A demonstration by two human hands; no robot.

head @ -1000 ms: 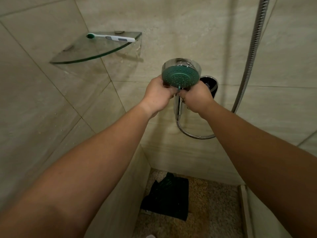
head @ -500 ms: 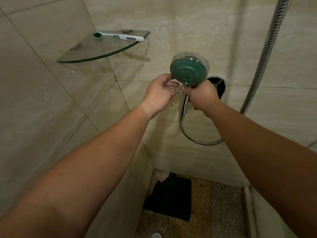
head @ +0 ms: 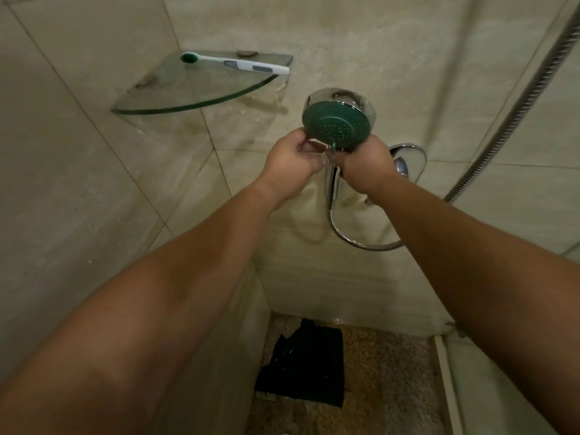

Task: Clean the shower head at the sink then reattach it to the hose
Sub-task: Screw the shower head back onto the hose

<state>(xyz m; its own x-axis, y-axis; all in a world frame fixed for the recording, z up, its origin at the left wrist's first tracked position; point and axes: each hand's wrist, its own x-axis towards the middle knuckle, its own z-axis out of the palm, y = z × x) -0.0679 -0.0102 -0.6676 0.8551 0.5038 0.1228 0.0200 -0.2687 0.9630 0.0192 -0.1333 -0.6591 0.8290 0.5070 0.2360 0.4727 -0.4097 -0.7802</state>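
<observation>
The shower head [head: 337, 125] has a round green spray face in a chrome rim and faces me, raised in front of the tiled wall. My right hand [head: 365, 166] grips its chrome handle [head: 331, 186] just under the head. My left hand [head: 290, 160] is at the lower left edge of the green face, with the thumb on the rim and the fingers curled beneath it. The metal hose [head: 361, 244] loops out from the bottom of the handle, passes behind my right forearm and rises along the right wall.
A glass corner shelf [head: 163, 102] on the left wall carries a white toothbrush with green bristles [head: 235, 62]. A chrome mixer plate [head: 411, 158] sits behind my right hand. A dark cloth [head: 301, 365] lies on the pebbled shower floor below.
My left hand has slid from under the head, beside my right hand, to the lower left rim of the green face. My right hand keeps its grip on the handle.
</observation>
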